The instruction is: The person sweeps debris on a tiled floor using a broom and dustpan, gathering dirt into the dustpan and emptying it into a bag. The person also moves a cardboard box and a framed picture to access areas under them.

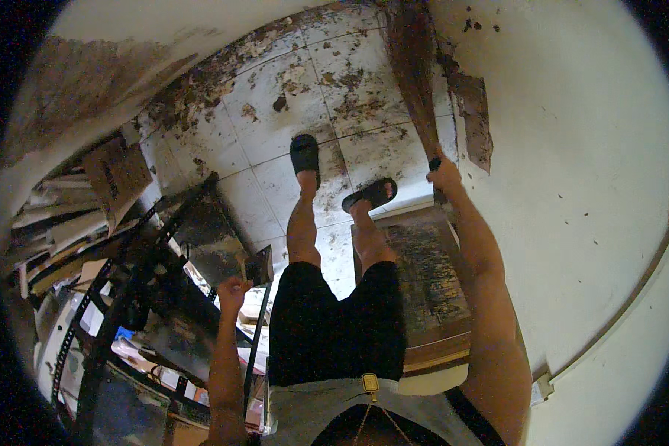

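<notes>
My right hand [444, 177] is closed around the narrow bound end of a brown broom [411, 70]. Its long bristles fan out away from me along the right wall, toward the dirty tiled floor [271, 123]. Dark debris and flakes lie scattered over the tiles, thickest along the far wall. On the left, my left hand [233, 292] is beside a metal shelving rack, with its fingers curled together. A small dark flat piece [259, 266] shows next to those fingers; whether they grip it or something else is unclear.
A black slotted-metal rack [119, 297] crowded with boards and clutter fills the left side. A worn dark panel [420, 271] lies by my right leg. Peeling brown material [472, 111] hangs on the right wall. My feet in dark slippers [305, 154] stand on the tiles.
</notes>
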{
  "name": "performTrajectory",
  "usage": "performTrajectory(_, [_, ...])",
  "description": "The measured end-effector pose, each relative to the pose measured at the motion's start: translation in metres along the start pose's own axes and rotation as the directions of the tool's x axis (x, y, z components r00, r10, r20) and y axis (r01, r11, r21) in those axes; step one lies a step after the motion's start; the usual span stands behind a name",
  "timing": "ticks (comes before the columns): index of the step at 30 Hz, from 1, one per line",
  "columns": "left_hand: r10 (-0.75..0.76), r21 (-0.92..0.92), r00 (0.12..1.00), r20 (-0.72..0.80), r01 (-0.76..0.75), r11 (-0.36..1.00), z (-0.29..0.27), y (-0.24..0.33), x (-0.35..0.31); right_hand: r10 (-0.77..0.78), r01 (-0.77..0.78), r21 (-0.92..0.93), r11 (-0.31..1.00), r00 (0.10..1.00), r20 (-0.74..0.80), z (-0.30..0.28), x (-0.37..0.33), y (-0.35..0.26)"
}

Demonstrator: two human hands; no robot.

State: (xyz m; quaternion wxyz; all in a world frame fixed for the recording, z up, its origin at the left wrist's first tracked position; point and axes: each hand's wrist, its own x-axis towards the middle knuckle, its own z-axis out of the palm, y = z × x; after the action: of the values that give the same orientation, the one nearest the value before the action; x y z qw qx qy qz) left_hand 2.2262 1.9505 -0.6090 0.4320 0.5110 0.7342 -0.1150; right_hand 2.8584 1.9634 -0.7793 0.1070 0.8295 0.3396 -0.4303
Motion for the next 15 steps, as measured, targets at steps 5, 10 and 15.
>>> performTrajectory(5, [0.007,-0.242,0.998,-0.055,-0.020,0.970,-0.002,0.030,-0.013,-0.065,0.117,-0.230,0.966,0.973,0.223,0.021,-0.120,0.020])
performTrajectory(10, [-0.056,-0.248,0.998,-0.038,0.044,0.968,0.010,0.026,-0.021,-0.193,0.197,0.295,0.935,0.980,-0.045,-0.033,-0.215,0.033])
performTrajectory(15, [-0.028,-0.230,0.998,-0.055,0.015,0.973,0.026,0.009,-0.021,-0.145,0.244,0.475,0.845,0.961,-0.235,-0.077,-0.095,0.034])
